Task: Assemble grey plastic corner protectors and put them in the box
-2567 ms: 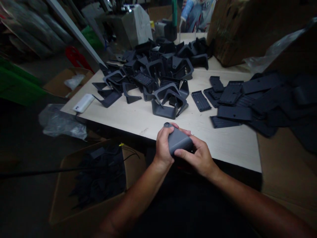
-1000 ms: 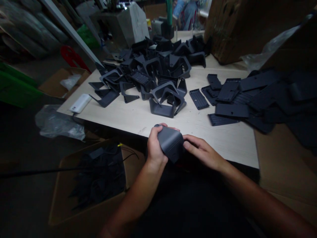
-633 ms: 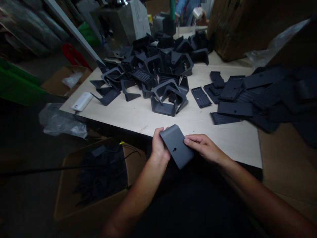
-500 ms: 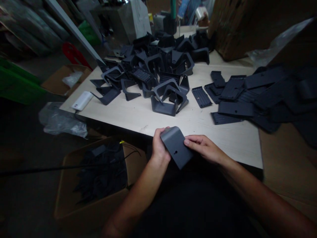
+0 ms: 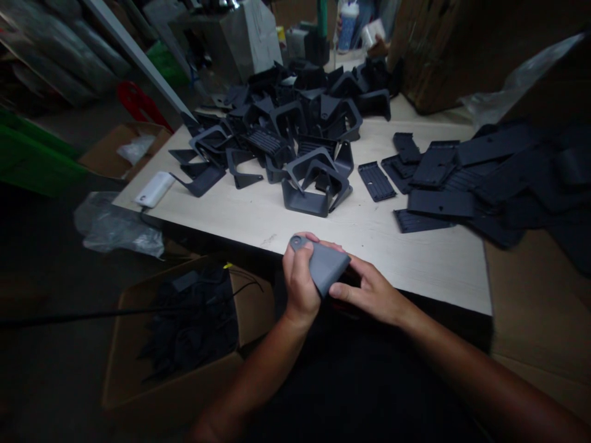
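A grey plastic bracket (image 5: pixel 327 266) is between my hands, just over the table's front edge. My left hand (image 5: pixel 301 280) is closed around its left end, the thumb lying beside a small round hole. At the right end, my right hand (image 5: pixel 369 288) grips it with the thumb below and fingers behind; those fingertips are partly hidden. Beyond my hands, similar bent brackets (image 5: pixel 316 200) lie heaped on the pale table (image 5: pixel 369 240). Flat ribbed plates (image 5: pixel 377 181) are scattered and stacked to the right.
Below the table at left stands a cardboard box (image 5: pixel 253 307) full of dark parts. A white power bank (image 5: pixel 154 189) with a cable lies on the left table edge. A large brown carton (image 5: pixel 443 55) stands at the back right. A person's hand (image 5: pixel 379 48) shows at the far side.
The bracket has been turned in my hands, so its side with the round hole now shows instead of the face with the keyhole slot. Across the table, a patterned cup has come into view.
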`<action>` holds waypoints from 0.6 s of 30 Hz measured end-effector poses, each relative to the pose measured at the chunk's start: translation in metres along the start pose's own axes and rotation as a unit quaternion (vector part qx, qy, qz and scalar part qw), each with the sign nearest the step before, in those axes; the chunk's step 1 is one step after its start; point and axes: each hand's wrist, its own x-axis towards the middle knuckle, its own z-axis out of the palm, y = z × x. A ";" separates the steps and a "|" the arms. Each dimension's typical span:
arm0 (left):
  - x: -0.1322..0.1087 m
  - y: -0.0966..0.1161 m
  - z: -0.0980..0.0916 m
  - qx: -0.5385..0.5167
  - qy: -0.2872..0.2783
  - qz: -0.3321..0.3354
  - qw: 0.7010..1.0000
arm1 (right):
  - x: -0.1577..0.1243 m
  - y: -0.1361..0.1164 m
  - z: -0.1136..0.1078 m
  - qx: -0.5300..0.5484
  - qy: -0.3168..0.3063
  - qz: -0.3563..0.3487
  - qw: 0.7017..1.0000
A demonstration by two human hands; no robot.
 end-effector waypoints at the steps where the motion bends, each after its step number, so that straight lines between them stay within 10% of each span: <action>1: -0.002 0.001 0.001 -0.007 -0.006 -0.002 1.000 | -0.001 -0.001 -0.001 -0.008 -0.007 -0.008 1.000; 18: 0.001 0.005 -0.006 -0.048 -0.068 -0.095 0.992 | -0.015 0.014 -0.005 -0.104 0.005 -0.032 0.994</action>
